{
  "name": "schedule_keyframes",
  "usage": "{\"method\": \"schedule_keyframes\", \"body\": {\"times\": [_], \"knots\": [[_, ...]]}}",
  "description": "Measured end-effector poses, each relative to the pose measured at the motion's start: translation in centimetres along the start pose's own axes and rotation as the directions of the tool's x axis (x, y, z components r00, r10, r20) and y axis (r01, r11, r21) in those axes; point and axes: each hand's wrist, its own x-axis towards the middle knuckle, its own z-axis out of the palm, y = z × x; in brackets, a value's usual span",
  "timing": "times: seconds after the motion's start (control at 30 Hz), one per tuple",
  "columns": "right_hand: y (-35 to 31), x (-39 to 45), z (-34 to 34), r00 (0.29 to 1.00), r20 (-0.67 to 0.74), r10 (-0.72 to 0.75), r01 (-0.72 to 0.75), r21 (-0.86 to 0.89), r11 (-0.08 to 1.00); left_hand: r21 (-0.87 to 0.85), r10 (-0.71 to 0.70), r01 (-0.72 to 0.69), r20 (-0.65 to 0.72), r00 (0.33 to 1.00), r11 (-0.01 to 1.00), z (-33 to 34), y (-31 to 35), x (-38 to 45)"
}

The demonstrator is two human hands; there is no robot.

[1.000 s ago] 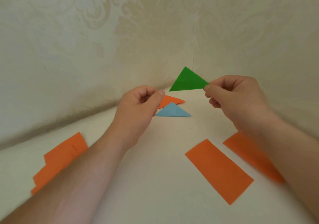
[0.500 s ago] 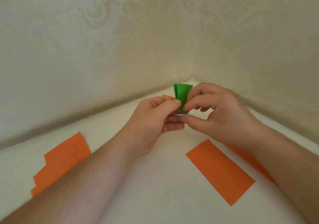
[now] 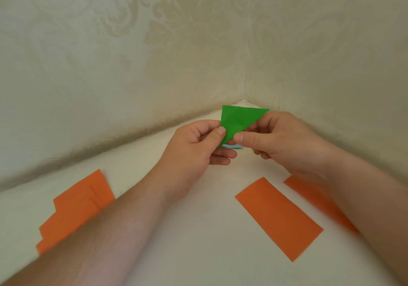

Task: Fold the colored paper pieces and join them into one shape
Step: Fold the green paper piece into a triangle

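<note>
1. Above the far corner of the counter (image 3: 198, 252), both hands hold the green paper (image 3: 238, 121) in the air, a folded triangle with its long edge slanting down to the left.
2. The left hand (image 3: 194, 151) pinches its lower left edge, thumb on top; the right hand (image 3: 280, 142) pinches its lower tip and right corner.
3. A blue piece (image 3: 234, 146) lies under the hands, mostly hidden.
4. Orange sheets: a stack (image 3: 77, 208) at left, partly covered by the left forearm; one rectangle (image 3: 278, 217) in full view; another (image 3: 315, 197) half hidden under the right forearm.
5. Walls close the counter on two sides; bare counter lies between the forearms.
</note>
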Motion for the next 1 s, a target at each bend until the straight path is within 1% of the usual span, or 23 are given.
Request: {"method": "schedule_keyframes", "body": {"times": [0.03,0.07,0.2,0.33,0.4,0.47,0.67,0.77,1.0], "knots": [[0.0,0.0,0.1,0.999,0.035,-0.034,0.031,0.063,0.998,-0.006,0.011,-0.011,0.01,1.0,1.0,0.1,0.0,-0.1],[0.0,0.0,0.0,0.997,0.042,-0.069,0.065,0.094,0.993,-0.013,0.018,-0.018,0.017,1.0,1.0,0.1,0.0,-0.1],[0.1,-0.1,-0.1,0.996,-0.021,-0.09,0.092,0.099,0.991,-0.015,0.057,-0.056,0.031,0.998,0.998,0.1,0.0,-0.3],[-0.2,-0.3,0.2,0.999,-0.03,-0.027,0.029,0.064,0.998,-0.001,0.071,-0.071,0.029,0.997,0.997,-0.2,0.2,-0.2],[-0.3,-0.1,0.1,0.999,-0.038,0.037,-0.034,0.076,0.997,-0.001,0.062,-0.062,0.01,0.998,0.998,-0.4,0.4,-0.1],[-0.3,0.0,-0.1,0.995,-0.067,0.07,-0.063,0.103,0.993,-0.004,0.047,-0.047,-0.018,0.999,0.999,-0.7,0.4,0.0],[-0.4,-0.1,0.0,0.992,-0.098,0.074,-0.061,0.126,0.99,0.031,-0.003,0.004,-0.028,1.0,1.0,-1.1,0.8,0.2],[-0.4,0.1,-0.3,0.988,-0.111,0.106,-0.083,0.192,0.978,0.049,-0.022,0.024,-0.042,0.999,0.999,-1.4,0.9,0.3],[-0.5,0.1,-0.6,0.985,-0.135,0.104,-0.077,0.19,0.979,0.047,-0.073,0.074,-0.019,0.997,0.996,-2.0,0.9,0.4]]}}
